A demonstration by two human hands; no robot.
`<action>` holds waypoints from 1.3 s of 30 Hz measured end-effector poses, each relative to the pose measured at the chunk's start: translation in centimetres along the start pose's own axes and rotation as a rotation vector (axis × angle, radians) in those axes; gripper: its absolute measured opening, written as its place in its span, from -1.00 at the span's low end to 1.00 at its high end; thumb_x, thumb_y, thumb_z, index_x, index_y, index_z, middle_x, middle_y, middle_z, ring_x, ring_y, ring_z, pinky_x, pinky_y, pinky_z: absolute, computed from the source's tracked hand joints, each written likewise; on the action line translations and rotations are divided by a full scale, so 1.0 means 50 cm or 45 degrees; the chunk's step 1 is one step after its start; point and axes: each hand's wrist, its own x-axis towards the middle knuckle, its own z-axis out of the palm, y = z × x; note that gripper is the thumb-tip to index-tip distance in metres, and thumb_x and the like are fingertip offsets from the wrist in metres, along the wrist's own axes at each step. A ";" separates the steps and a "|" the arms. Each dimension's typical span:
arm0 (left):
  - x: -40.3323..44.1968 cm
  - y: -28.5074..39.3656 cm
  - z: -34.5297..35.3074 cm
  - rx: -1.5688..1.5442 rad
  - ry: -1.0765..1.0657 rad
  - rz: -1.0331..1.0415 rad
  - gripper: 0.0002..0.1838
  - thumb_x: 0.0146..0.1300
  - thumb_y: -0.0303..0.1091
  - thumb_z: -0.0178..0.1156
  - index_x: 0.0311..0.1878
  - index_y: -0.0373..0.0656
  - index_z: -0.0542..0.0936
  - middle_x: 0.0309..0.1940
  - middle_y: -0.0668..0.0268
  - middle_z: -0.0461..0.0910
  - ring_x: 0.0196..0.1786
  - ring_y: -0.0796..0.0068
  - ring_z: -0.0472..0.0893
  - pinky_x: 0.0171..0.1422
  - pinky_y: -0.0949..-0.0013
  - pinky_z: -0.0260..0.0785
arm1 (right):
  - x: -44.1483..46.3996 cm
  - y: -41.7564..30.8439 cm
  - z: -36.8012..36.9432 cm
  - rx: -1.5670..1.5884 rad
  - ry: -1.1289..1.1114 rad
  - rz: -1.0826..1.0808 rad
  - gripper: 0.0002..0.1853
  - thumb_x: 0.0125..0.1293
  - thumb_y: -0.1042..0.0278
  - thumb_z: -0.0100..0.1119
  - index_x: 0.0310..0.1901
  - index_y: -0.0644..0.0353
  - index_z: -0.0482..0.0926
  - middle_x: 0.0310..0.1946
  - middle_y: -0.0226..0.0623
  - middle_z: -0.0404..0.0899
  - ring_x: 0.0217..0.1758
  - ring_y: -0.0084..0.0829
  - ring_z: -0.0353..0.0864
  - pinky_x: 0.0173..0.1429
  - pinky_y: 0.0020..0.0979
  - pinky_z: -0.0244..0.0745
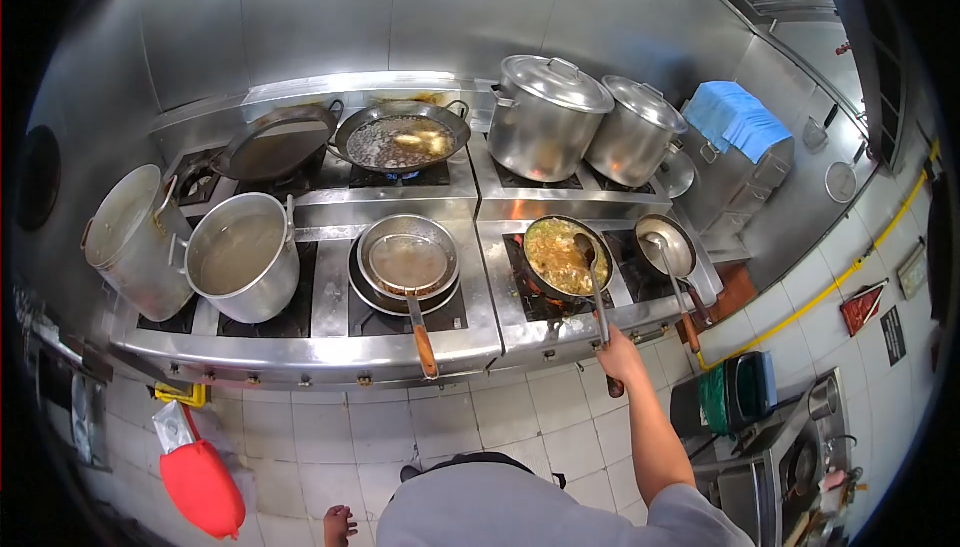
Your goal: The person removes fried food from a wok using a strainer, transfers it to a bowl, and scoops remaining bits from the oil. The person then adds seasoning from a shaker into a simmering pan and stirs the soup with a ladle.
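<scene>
My right hand (622, 358) is closed around the handle of a ladle (586, 250), whose bowl rests in the food in a round pan (550, 247) on the front burner right of centre. Flame shows under this pan, and the food in it is yellow and brown. The pan's own dark handle end sticks out just below my right hand. Low in the view, my left hand (340, 524) hangs beside my body, away from the stove, with its fingers curled; whether it holds anything is too small to tell.
A wok (440, 152) of bubbling oil with frying pieces sits on a lit back burner. Large pots (245, 272) stand at the left, lidded pots (545, 137) at the back. Handles of a strainer (424, 342) and a small pan (690, 332) overhang the front edge.
</scene>
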 end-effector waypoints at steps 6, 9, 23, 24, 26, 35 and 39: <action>0.032 -0.024 -0.049 -0.058 -0.088 -0.067 -0.68 0.34 -0.19 0.14 0.07 -0.08 0.41 -0.24 0.24 0.55 -0.41 0.21 0.62 -0.43 0.14 0.54 | 0.038 0.005 -0.012 1.405 -0.493 0.423 -0.68 0.25 0.44 0.12 0.02 0.34 0.45 -0.42 -0.30 0.54 -0.50 -0.50 0.55 -0.52 -0.41 0.49; 0.050 -0.028 -0.056 -0.037 -0.126 -0.035 -0.67 0.32 -0.20 0.15 0.08 -0.09 0.41 -0.23 0.23 0.56 -0.41 0.21 0.62 -0.41 0.14 0.54 | 0.030 0.006 -0.003 1.721 -0.366 0.485 -0.70 0.28 0.46 0.12 0.04 0.30 0.43 -0.42 -0.32 0.55 -0.49 -0.49 0.56 -0.49 -0.43 0.52; 0.031 0.037 -0.058 -0.085 0.070 -0.042 -0.61 0.28 -0.22 0.23 0.11 -0.10 0.45 -0.22 0.22 0.62 -0.38 0.27 0.65 -0.41 0.21 0.53 | 0.004 -0.392 0.086 1.123 -0.784 0.110 -0.23 0.37 -0.21 0.07 0.36 0.29 0.26 0.05 -0.14 0.55 -0.05 -0.33 0.62 0.00 -0.32 0.57; 0.029 0.029 -0.054 -0.097 0.079 -0.035 -0.61 0.28 -0.22 0.23 0.11 -0.10 0.45 -0.22 0.22 0.62 -0.38 0.27 0.65 -0.41 0.21 0.53 | 0.010 -0.416 0.155 1.313 -1.056 0.220 -0.19 0.36 -0.26 0.06 0.38 0.26 0.19 0.12 -0.05 0.52 0.04 -0.20 0.64 0.04 -0.25 0.59; 0.027 0.016 -0.039 -0.186 0.087 -0.050 -0.61 0.29 -0.22 0.23 0.12 -0.11 0.45 -0.20 0.20 0.63 -0.39 0.26 0.66 -0.43 0.21 0.53 | -0.014 -0.502 0.208 1.718 -1.512 0.357 -0.38 0.40 -0.18 0.04 0.25 0.16 0.29 0.14 0.08 0.51 0.00 -0.04 0.66 -0.01 -0.17 0.62; -0.034 -0.109 0.037 -0.474 0.194 -0.086 -0.65 0.32 -0.22 0.15 0.09 -0.16 0.43 -0.22 0.16 0.60 -0.40 0.18 0.65 -0.44 0.13 0.55 | -0.004 -0.490 0.097 1.567 -0.909 0.061 -0.69 0.46 0.32 0.00 0.19 0.08 0.37 -0.50 -0.40 0.44 -0.62 -0.53 0.42 -0.58 -0.51 0.31; -0.085 -0.117 0.092 -0.407 0.157 -0.045 -0.48 0.36 -0.02 0.09 0.22 -0.19 0.42 -0.09 0.13 0.56 -0.22 0.19 0.63 -0.28 0.19 0.54 | 0.280 -0.483 0.032 1.201 -0.463 -0.132 -0.65 0.44 0.36 -0.02 0.23 0.06 0.35 -0.46 -0.39 0.49 -0.60 -0.60 0.46 -0.57 -0.50 0.41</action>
